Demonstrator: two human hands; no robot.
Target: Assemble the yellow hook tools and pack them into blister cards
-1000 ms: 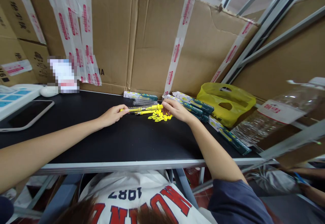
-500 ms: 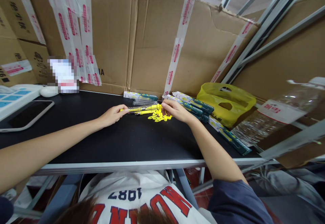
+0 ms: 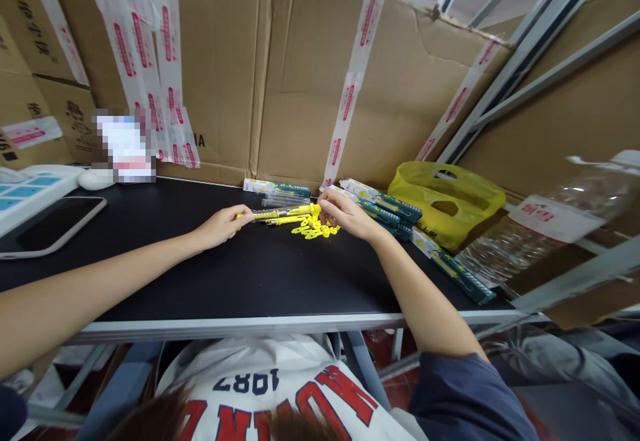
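My left hand (image 3: 224, 223) pinches the left end of a slim yellow pen (image 3: 273, 214) with a see-through section along its barrel. At the pen's other end, the bent fingers of my right hand (image 3: 347, 214) close around its yellow tip. Beneath and beside the pen lie small yellow plastic pieces (image 3: 313, 231) in a loose heap, partly under my right hand. Another thin yellow pen part (image 3: 280, 221) rests just below the held one. Behind them are clear plastic tubes (image 3: 285, 200).
Green-and-white boxes (image 3: 390, 204) lie behind and right of my right hand, with another box (image 3: 455, 268) nearer the edge. A yellow plastic bag (image 3: 445, 201) and large clear bottle (image 3: 540, 228) stand right. At left lies a phone (image 3: 55, 224). Cardboard (image 3: 300, 81) walls the back.
My right fingertips have shifted slightly at the pen's right end, so a bit more of its yellow tip shows. My left hand keeps its place.
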